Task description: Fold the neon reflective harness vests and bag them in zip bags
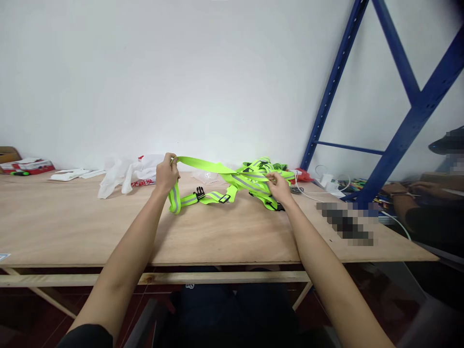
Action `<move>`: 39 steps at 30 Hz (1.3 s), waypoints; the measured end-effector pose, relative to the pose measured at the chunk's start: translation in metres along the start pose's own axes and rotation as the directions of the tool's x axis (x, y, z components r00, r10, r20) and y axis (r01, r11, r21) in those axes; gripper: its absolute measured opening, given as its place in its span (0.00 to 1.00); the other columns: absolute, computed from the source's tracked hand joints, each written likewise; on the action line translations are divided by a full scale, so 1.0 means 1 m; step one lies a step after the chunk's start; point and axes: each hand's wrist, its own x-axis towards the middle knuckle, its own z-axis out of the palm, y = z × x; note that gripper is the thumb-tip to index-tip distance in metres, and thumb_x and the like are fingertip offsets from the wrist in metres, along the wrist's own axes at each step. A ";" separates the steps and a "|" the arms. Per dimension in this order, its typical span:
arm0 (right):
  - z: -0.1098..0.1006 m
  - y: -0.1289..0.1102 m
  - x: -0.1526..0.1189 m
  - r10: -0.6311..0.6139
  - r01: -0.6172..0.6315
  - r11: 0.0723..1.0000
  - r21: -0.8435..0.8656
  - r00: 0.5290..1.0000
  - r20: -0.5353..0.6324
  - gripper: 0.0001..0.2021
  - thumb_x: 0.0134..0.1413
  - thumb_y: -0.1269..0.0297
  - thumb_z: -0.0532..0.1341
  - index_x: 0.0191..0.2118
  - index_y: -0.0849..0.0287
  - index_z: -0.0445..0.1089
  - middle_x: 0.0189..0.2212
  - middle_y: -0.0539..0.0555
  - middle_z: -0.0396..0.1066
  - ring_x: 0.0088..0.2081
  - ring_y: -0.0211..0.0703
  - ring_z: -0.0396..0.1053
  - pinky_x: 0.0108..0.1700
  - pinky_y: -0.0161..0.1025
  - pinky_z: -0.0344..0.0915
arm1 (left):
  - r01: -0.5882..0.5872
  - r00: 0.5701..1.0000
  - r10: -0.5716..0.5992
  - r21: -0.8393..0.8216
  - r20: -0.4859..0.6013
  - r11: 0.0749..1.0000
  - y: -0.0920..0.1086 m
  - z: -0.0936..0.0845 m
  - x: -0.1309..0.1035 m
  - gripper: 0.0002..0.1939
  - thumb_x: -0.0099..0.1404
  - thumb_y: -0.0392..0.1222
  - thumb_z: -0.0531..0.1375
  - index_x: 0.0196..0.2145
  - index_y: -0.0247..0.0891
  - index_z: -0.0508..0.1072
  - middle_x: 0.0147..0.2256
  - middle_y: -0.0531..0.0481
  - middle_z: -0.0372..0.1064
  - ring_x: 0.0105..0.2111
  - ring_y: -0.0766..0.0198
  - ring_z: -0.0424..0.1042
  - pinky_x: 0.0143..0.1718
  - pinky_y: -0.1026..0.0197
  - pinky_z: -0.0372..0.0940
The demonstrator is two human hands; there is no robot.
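A neon yellow-green reflective strap (201,164) with a grey stripe stretches between my two hands above the table. My left hand (167,172) is closed around its far left loop, which hangs down and runs back along the tabletop. On that lower run sit a black side-release buckle (199,194) and a black slider (224,198). My right hand (279,186) pinches the strap at the bunched heap of reflective straps (261,169), touching the heap's front side. Dark buckle parts show under the heap. My fingertips are partly hidden.
White plastic bags (132,174) lie at the back left, near a red-and-white box (27,166). A pixelated dark object (344,223) rests on the right of the wooden table (224,237). Blue shelf posts (335,79) rise behind. Another person's arm (431,188) is at far right.
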 end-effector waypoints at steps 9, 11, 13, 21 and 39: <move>-0.009 -0.013 0.000 0.043 -0.015 0.978 -0.207 0.991 0.130 0.08 0.45 0.60 0.62 0.30 0.58 0.74 0.27 0.53 0.75 0.31 0.47 0.70 0.37 0.42 0.65 | 0.069 0.997 -0.069 -0.013 -0.018 0.998 0.003 -0.004 0.001 0.09 0.70 0.41 0.48 0.44 0.42 0.65 0.19 0.58 0.65 0.19 0.62 0.70 0.26 0.64 0.61; -0.013 -0.019 0.000 0.044 -0.016 0.982 -0.189 0.989 0.141 0.08 0.45 0.59 0.62 0.29 0.57 0.75 0.28 0.53 0.76 0.32 0.47 0.71 0.37 0.42 0.65 | 0.077 0.997 -0.078 -0.004 -0.022 0.997 0.002 -0.007 0.003 0.09 0.70 0.41 0.48 0.45 0.42 0.66 0.18 0.58 0.64 0.18 0.62 0.70 0.25 0.64 0.60; -0.019 -0.025 0.001 0.005 0.017 0.986 -0.165 0.991 0.132 0.09 0.46 0.58 0.62 0.28 0.57 0.75 0.29 0.53 0.77 0.34 0.48 0.72 0.38 0.42 0.64 | 0.063 0.997 -0.063 0.022 -0.034 0.998 0.001 -0.011 0.008 0.10 0.70 0.40 0.49 0.45 0.42 0.66 0.18 0.58 0.64 0.18 0.62 0.70 0.26 0.64 0.60; -0.061 -0.039 0.014 -0.107 0.119 0.979 -0.167 0.991 0.077 0.11 0.47 0.55 0.64 0.29 0.57 0.74 0.29 0.54 0.75 0.33 0.46 0.70 0.37 0.41 0.63 | -0.004 0.996 -0.008 0.133 0.086 0.991 0.011 -0.039 0.036 0.09 0.69 0.42 0.52 0.44 0.42 0.68 0.14 0.58 0.62 0.16 0.60 0.68 0.23 0.64 0.58; -0.110 -0.015 0.024 -0.048 -0.071 0.969 -0.236 0.883 -0.467 0.04 0.52 0.61 0.57 0.34 0.54 0.64 0.31 0.54 0.70 0.34 0.49 0.68 0.40 0.46 0.65 | 0.061 0.979 -0.099 0.206 0.180 0.977 -0.019 -0.059 0.026 0.08 0.63 0.41 0.53 0.38 0.42 0.72 0.14 0.56 0.64 0.17 0.59 0.68 0.24 0.63 0.60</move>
